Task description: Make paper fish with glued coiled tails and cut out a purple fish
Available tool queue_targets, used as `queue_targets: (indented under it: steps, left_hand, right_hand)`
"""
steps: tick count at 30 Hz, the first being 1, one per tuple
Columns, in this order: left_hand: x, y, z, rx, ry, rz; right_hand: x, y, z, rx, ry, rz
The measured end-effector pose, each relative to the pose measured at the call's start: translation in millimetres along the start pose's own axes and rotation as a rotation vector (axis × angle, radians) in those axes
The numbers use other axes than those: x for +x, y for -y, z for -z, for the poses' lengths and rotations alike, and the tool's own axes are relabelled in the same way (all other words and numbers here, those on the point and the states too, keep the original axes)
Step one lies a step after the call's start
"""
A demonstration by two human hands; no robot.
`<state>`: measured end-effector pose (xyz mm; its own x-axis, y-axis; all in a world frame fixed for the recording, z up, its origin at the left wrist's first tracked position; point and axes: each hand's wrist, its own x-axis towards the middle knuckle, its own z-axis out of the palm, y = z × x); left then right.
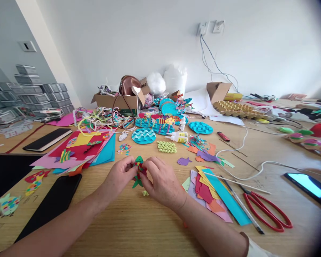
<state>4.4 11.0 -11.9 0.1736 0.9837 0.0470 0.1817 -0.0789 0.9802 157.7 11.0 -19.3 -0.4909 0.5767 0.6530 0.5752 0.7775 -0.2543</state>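
Between your two hands, over the table (pixel 104 228): green paper fish (pixel 138 165), long axis running away from you, head outward, tail your way. Left hand (pixel 120 176) pinches its left edge; right hand (pixel 162 178) grasps the opposite side, equally near. Forearms converge, right knuckles up. Exact fingertip contact partly hidden.

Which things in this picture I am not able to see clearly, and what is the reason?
Head view: middle of the green paper fish, covered by the left hand and the right hand.
Head view: print on the white bottles, too small to read.
Head view: screen details of the lit phone, washed out; its right end lost at the dark edge.
Head view: part of the paper scraps, hidden under the right forearm.
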Motion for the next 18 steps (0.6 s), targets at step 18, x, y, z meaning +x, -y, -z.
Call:
queue_targets:
  steps: [18]
  left_hand:
    - [-1.3, -1.1, -3.6, -0.058, 0.007, 0.017]
  right_hand:
    - [-2.0, -6.6, -8.8, 0.339, -0.104, -0.24]
